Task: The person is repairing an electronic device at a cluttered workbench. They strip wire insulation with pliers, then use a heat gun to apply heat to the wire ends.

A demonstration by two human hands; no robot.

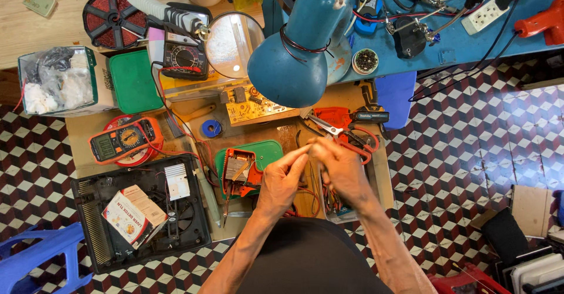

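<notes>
My left hand (281, 179) and my right hand (339, 167) are raised together over a low wooden work board (282, 136), fingertips nearly touching. They seem to pinch something small between them, but it is too tiny and blurred to name. Just left of my left hand lies an orange electronic module with a metal part (239, 170) on a green lid (267, 150). Under my right hand sits a clear container with wires (335, 207). Red-handled pliers (343, 128) lie just beyond my fingers.
A blue desk lamp (296, 53) hangs over the board. An orange multimeter (124, 140), a black multimeter (183, 59), a circuit board (254, 107), a solder spool (211, 128) and an opened black device case (141, 211) lie around. A blue stool (41, 253) stands bottom left on checkered floor.
</notes>
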